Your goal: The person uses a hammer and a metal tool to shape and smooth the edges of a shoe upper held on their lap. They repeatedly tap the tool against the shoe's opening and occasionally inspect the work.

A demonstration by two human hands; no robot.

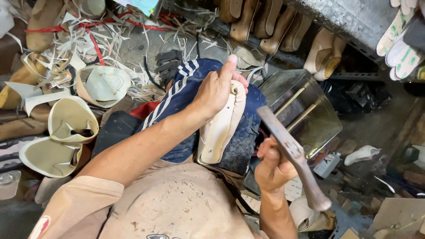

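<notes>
Two hands busy: left hand (217,90) presses the cream shoe upper (221,128) on the knee, long axis toward him; right hand (272,166) fist-clamped round the hammer (292,152), just right.

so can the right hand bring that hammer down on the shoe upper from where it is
Probably yes: the right hand holds the hammer beside the cream shoe upper, with open space between; the left hand covers only its far end.

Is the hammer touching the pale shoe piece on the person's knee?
Apart. The head view shows the hammer raised in the right hand, with dark cloth visible between it and the pale shoe piece under the left hand.
</notes>
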